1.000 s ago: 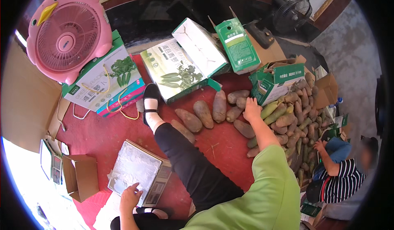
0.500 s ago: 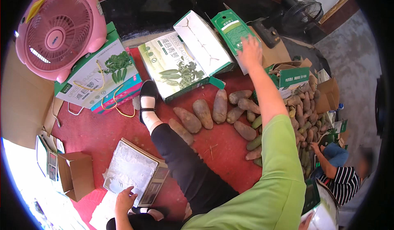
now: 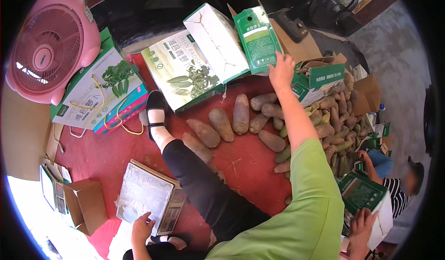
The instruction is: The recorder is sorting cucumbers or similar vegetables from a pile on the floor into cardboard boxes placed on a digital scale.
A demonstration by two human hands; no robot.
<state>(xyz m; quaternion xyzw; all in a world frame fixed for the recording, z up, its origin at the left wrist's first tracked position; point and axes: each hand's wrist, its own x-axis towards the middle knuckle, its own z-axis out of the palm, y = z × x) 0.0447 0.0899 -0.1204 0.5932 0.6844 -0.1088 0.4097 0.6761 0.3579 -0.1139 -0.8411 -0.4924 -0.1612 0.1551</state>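
**Right hand on the green carton flap**

The right hand (image 3: 281, 70) reached out, fingers closed on the lower edge of the green carton flap (image 3: 257, 40), just above the row of brown roots (image 3: 232, 121). The left hand (image 3: 141, 227) rested, fingers spread and empty, on the grey scale (image 3: 146, 197) well below those roots.

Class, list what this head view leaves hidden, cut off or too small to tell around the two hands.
- Right hand: palm and fingertips face away, so its grip on the green box is unclear.
- Scale: display too small to tell.
- Left hand: wrist cut off by the lower edge.
- Radishes: some hidden under the right arm.
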